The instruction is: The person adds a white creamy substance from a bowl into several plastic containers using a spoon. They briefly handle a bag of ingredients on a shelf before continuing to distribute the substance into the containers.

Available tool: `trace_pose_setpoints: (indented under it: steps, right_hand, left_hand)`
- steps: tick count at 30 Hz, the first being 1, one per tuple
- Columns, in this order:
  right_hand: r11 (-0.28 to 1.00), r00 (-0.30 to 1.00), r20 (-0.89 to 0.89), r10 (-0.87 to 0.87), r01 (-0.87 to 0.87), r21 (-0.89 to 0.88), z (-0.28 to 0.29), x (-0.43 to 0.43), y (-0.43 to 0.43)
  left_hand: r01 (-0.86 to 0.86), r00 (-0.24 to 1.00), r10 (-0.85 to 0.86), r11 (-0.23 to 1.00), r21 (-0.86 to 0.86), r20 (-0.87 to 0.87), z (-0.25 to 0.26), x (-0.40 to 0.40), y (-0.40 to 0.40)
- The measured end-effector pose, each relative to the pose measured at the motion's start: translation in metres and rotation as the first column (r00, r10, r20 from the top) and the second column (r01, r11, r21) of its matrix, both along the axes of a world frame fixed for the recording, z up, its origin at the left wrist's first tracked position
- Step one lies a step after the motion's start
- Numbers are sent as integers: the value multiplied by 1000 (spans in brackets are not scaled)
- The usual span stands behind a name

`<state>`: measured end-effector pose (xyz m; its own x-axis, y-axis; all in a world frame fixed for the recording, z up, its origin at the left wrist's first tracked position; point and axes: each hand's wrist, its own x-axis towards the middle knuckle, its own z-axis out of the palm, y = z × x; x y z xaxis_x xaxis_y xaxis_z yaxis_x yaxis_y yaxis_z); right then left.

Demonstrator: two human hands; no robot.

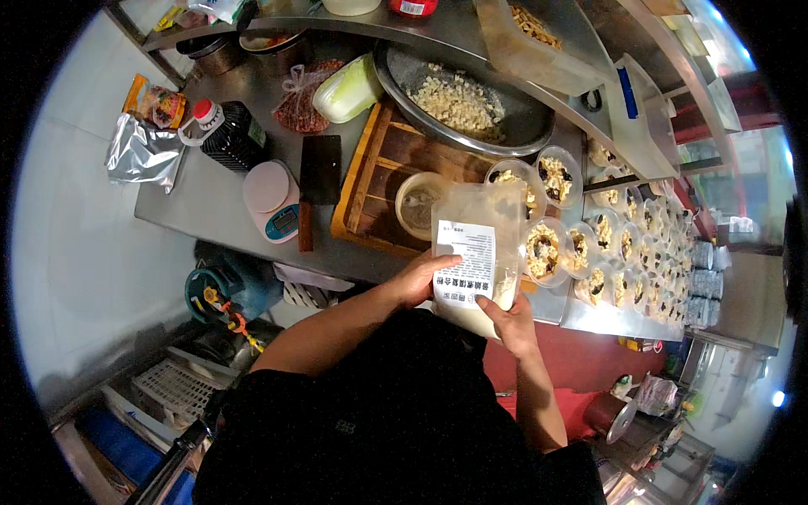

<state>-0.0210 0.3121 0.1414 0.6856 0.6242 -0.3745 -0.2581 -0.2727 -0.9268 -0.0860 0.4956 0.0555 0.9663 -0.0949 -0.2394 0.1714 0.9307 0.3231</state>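
A clear plastic pouch of white powder (505, 287) is held between both hands in front of my body. My left hand (423, 278) grips its near left side, the thumb lying across a white printed label (464, 252). At the lower right corner, my right hand (511, 319) pinches the pouch with its thumb on the front. The powder gathers at the end nearest me. Just beyond the pouch, partly covered by it, a round tub (404, 205) stands on a wooden board (360, 221). Plastic bowls of chopped food with dark pieces (544, 252) stand to the right.
A large metal basin of diced food (454, 104) rests at the board's far side. Left of the board are a cleaver (320, 170), a digital kitchen scale (271, 199), a dark jug (233, 139) and a Chinese cabbage (347, 91). An overhead shelf (429, 41) crosses the back.
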Motion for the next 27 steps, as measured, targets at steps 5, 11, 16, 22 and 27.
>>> trace_pose_setpoints:
  steps: [5,11,16,22,27]
  right_hand:
    - [965,990,66,124,-105,-240,21,7,7]
    - [969,992,16,128,-122,-213,35,17,27]
    - [935,989,23,145,-129,-331,41,18,34]
    - [897,978,97,186,-129,-423,35,19,34]
    - [902,939,253,232,-110,-417,22,23,33]
  left_hand:
    - [87,996,-88,987,-136,-4,-22,2,-13]
    - [48,998,-55,916,-398,-6,-34,4,-13]
    - [62,998,-64,945,-322,4,-36,5,-14]
    - [51,993,-78,964,-261,-93,-29,7,-13]
    - [-1,991,-38,954,-299,-126,-29,4,-11]
